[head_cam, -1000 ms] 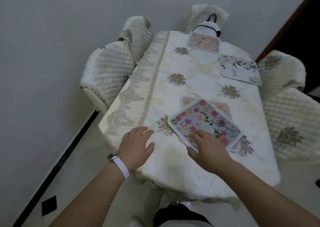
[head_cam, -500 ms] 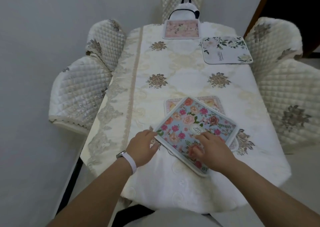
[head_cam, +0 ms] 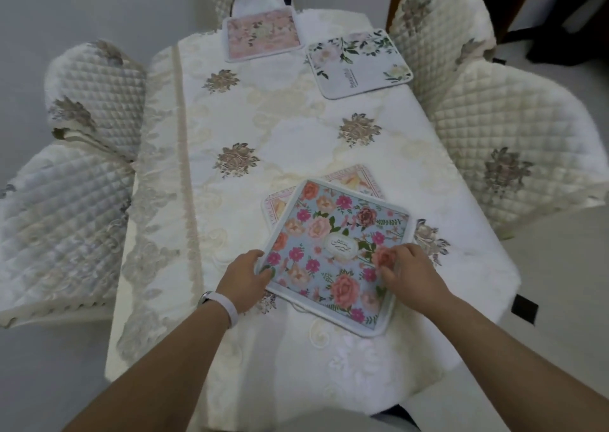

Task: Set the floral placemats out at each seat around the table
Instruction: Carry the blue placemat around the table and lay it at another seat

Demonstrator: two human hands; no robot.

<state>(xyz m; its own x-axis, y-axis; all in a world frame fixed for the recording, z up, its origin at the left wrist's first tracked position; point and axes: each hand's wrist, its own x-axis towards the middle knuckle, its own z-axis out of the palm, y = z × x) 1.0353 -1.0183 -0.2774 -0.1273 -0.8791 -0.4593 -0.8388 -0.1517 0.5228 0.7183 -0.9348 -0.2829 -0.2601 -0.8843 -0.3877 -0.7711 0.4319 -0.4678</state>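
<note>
Both hands — left hand [head_cam: 245, 278], right hand [head_cam: 410, 275] — press flat, unclenched, on the blue floral placemat [head_cam: 333, 257].

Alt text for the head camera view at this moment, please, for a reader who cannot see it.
Both hands rest on a blue floral placemat at the table's near end, the left hand at its left corner and the right hand on its right side; it lies askew over a peach-bordered placemat. A pink placemat and a white floral placemat lie at the far end.

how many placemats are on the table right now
4: a pink one at the far end, a white one with green leaves at the far right, a blue floral one under both hands, and a peach one partly hidden beneath it. More could be stacked unseen.
</note>
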